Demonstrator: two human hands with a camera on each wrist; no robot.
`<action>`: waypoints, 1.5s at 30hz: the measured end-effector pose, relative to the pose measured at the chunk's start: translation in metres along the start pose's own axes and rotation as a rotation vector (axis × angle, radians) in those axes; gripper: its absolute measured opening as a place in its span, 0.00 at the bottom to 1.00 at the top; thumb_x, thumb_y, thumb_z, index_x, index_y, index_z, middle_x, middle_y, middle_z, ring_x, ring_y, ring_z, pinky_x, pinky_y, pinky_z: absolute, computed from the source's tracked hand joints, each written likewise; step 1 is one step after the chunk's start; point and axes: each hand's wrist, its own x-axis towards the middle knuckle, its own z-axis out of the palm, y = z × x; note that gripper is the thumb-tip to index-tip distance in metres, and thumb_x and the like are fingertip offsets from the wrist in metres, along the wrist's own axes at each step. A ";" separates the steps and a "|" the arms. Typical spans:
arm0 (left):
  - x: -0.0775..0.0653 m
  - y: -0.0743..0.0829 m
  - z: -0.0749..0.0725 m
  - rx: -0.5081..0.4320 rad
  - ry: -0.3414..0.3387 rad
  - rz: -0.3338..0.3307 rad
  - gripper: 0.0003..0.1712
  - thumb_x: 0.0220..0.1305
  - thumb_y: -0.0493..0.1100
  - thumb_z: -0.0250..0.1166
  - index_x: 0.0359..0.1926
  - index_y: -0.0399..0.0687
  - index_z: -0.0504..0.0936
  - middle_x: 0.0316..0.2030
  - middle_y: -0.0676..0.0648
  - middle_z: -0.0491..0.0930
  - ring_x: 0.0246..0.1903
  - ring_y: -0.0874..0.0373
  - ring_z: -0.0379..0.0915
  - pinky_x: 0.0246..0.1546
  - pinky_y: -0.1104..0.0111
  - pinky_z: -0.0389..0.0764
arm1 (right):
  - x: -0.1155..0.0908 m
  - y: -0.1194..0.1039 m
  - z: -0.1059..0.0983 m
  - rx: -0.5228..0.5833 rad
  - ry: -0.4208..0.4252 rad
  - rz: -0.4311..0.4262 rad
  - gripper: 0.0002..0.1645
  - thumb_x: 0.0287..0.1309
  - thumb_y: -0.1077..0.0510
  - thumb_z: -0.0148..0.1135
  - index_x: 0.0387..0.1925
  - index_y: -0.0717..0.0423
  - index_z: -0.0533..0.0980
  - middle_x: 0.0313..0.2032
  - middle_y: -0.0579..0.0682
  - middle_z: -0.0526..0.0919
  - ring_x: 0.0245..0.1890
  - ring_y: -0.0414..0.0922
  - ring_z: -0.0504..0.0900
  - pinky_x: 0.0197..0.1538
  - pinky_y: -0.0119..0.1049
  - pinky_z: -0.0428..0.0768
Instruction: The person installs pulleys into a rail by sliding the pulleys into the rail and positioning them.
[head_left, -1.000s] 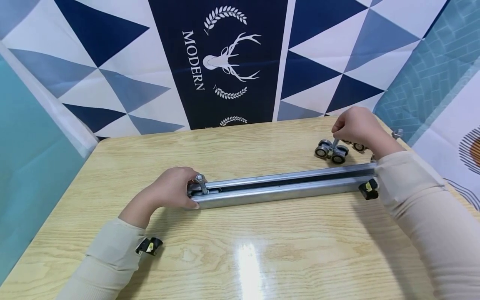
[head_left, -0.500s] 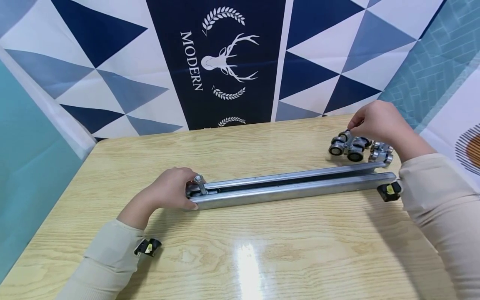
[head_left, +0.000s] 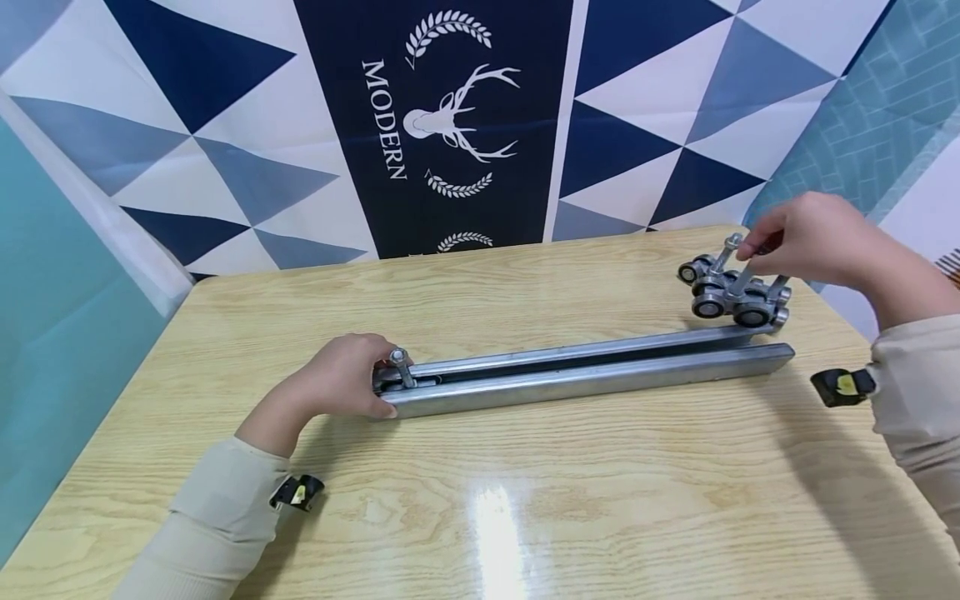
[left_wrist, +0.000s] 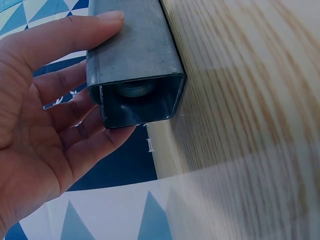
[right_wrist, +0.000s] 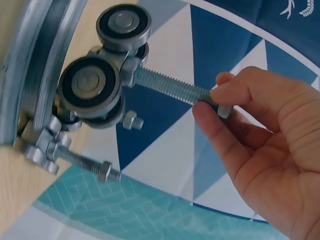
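Note:
A steel C-channel rail (head_left: pixel 585 385) lies across the table, slot upward. My left hand (head_left: pixel 345 375) grips its left end, thumb on the near wall and fingers on the far side. Beside those fingers a bolt (head_left: pixel 402 367) stands up out of the slot; in the left wrist view a round part (left_wrist: pixel 134 89) shows inside the open end. My right hand (head_left: pixel 825 242) pinches the threaded bolt (right_wrist: pixel 172 86) of a roller trolley (right_wrist: pixel 90 82) near its nut, between thumb and fingers. This trolley is at the rail's right end, its wheels overlapping the far wall in the head view.
Another trolley (head_left: pixel 687 272) with an upright bolt is behind the held one. A smaller-looking trolley (right_wrist: pixel 42 145) with a nut on its bolt sits by the rail's right end. The wooden table (head_left: pixel 600 492) meets a patterned cloth backdrop (head_left: pixel 637 108) at the rear.
My right hand has moved right with the roller trolley, from behind the rail towards its right end and the other trolleys. My left hand and the rail stay put.

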 end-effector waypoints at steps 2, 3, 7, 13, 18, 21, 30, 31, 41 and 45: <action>0.000 0.000 0.000 0.004 -0.003 -0.004 0.29 0.29 0.50 0.75 0.40 0.54 0.79 0.32 0.55 0.75 0.29 0.60 0.68 0.33 0.64 0.69 | -0.003 0.003 -0.001 -0.002 0.004 0.005 0.04 0.44 0.60 0.64 0.26 0.54 0.80 0.23 0.47 0.80 0.21 0.41 0.74 0.24 0.36 0.70; 0.000 0.000 0.000 0.005 -0.004 -0.006 0.30 0.29 0.51 0.75 0.40 0.54 0.79 0.32 0.55 0.75 0.30 0.60 0.68 0.33 0.64 0.69 | -0.005 0.004 -0.001 -0.006 0.007 0.007 0.04 0.44 0.60 0.63 0.26 0.54 0.80 0.23 0.48 0.80 0.21 0.41 0.74 0.23 0.35 0.70; 0.000 -0.001 -0.001 0.007 -0.008 -0.007 0.30 0.29 0.51 0.75 0.40 0.54 0.79 0.32 0.55 0.75 0.30 0.60 0.68 0.33 0.64 0.69 | -0.011 0.009 -0.002 -0.025 0.024 0.005 0.03 0.44 0.61 0.63 0.26 0.55 0.80 0.23 0.48 0.80 0.20 0.39 0.73 0.22 0.34 0.70; 0.000 -0.001 0.000 -0.002 0.002 0.008 0.30 0.28 0.51 0.75 0.40 0.55 0.79 0.33 0.56 0.75 0.30 0.61 0.68 0.33 0.66 0.69 | -0.021 0.018 -0.001 -0.051 0.051 -0.009 0.03 0.42 0.65 0.63 0.24 0.58 0.80 0.22 0.49 0.79 0.19 0.40 0.72 0.21 0.31 0.70; 0.000 -0.001 0.000 -0.007 -0.001 0.005 0.30 0.28 0.51 0.75 0.41 0.55 0.79 0.33 0.56 0.75 0.30 0.61 0.68 0.33 0.66 0.69 | -0.027 0.027 -0.002 -0.076 0.045 0.009 0.04 0.41 0.66 0.64 0.25 0.60 0.81 0.21 0.49 0.79 0.18 0.40 0.72 0.20 0.31 0.69; 0.000 -0.002 0.000 -0.005 -0.002 0.009 0.30 0.28 0.51 0.74 0.41 0.55 0.79 0.33 0.56 0.75 0.30 0.61 0.68 0.33 0.65 0.69 | -0.029 0.031 -0.003 -0.079 0.026 0.039 0.05 0.40 0.66 0.64 0.25 0.60 0.81 0.21 0.49 0.79 0.18 0.41 0.72 0.20 0.30 0.69; 0.000 -0.001 -0.001 -0.001 -0.001 0.003 0.30 0.29 0.51 0.75 0.41 0.54 0.79 0.33 0.55 0.75 0.31 0.60 0.69 0.34 0.64 0.70 | -0.038 0.051 -0.001 -0.047 0.001 0.108 0.04 0.35 0.69 0.64 0.21 0.64 0.78 0.17 0.49 0.76 0.19 0.45 0.70 0.19 0.29 0.68; 0.000 -0.001 -0.002 0.003 -0.003 0.001 0.30 0.29 0.51 0.75 0.41 0.53 0.79 0.33 0.55 0.75 0.31 0.60 0.69 0.34 0.64 0.70 | -0.038 0.054 0.000 -0.029 -0.002 0.117 0.04 0.35 0.70 0.64 0.21 0.64 0.78 0.17 0.49 0.76 0.19 0.46 0.70 0.19 0.28 0.68; 0.000 0.000 -0.002 0.018 -0.022 -0.005 0.30 0.30 0.52 0.75 0.41 0.51 0.78 0.34 0.54 0.76 0.32 0.59 0.69 0.34 0.63 0.70 | -0.043 0.082 0.009 0.087 0.014 0.178 0.05 0.36 0.77 0.59 0.22 0.72 0.76 0.17 0.54 0.75 0.17 0.48 0.68 0.18 0.29 0.67; 0.000 0.000 -0.002 0.017 -0.018 -0.002 0.30 0.30 0.51 0.75 0.41 0.52 0.79 0.33 0.54 0.75 0.31 0.59 0.69 0.34 0.63 0.70 | -0.045 0.086 0.010 0.086 -0.008 0.191 0.05 0.36 0.76 0.59 0.22 0.71 0.77 0.17 0.53 0.75 0.18 0.48 0.67 0.18 0.30 0.67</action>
